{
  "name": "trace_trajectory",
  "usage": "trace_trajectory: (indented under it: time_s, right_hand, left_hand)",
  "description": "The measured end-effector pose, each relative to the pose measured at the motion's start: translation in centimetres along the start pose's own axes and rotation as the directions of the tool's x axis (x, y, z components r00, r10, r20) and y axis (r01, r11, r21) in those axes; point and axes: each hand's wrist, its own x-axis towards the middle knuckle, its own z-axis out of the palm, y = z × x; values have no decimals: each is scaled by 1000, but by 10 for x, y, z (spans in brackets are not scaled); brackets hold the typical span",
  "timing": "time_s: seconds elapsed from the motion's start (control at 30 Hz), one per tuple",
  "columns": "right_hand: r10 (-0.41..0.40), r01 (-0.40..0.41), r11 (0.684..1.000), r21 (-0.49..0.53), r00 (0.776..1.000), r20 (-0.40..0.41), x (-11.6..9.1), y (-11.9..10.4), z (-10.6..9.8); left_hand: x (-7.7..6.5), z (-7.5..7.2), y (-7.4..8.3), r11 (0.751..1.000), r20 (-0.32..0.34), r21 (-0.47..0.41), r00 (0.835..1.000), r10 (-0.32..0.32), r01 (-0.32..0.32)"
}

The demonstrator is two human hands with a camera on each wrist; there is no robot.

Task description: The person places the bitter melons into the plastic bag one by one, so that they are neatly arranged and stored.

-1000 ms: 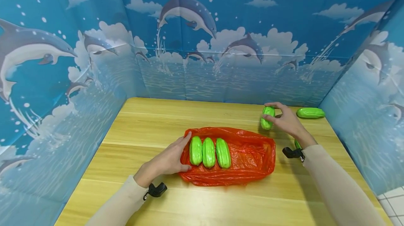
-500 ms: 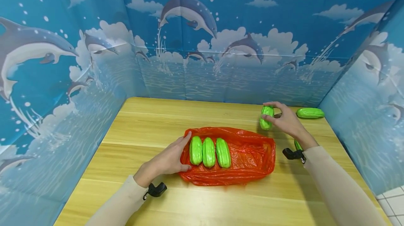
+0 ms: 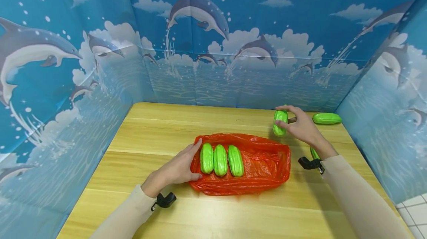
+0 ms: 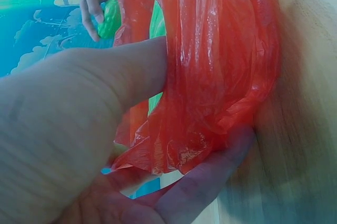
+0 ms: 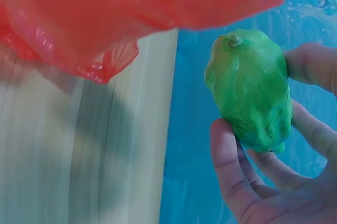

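Observation:
A green ribbed gourd (image 3: 278, 115) is pinched between the thumb and fingers of my right hand (image 3: 303, 127), raised beyond the bag's far right corner. Its small stem end faces the camera in the right wrist view, where the gourd (image 5: 250, 87) looks bumpy. My left hand (image 3: 176, 165) holds the left end of an open red plastic bag (image 3: 263, 165), with the thumb and a finger over the rim. Other fingers (image 4: 210, 179) press the bag's outside in the left wrist view. Three similar gourds (image 3: 220, 160) lie side by side in the bag's left half.
Another green gourd (image 3: 327, 118) lies at the table's far right corner. One more gourd (image 3: 314, 153) is partly hidden by the right wrist. A dolphin-print curtain (image 3: 213, 76) borders the wooden table (image 3: 140, 135) at the back and sides.
My right hand has shifted slightly left and away from me with the gourd in its grip. The left hand and the bag have stayed in place.

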Motion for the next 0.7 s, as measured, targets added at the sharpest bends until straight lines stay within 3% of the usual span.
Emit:
trace_trajectory:
  time_s: [0.7]
  right_hand:
    - [-65, 65, 998, -6, 998, -7, -17, -30, -1]
  left_hand:
    - [0, 1, -2, 1000, -6, 6, 1000, 8, -8]
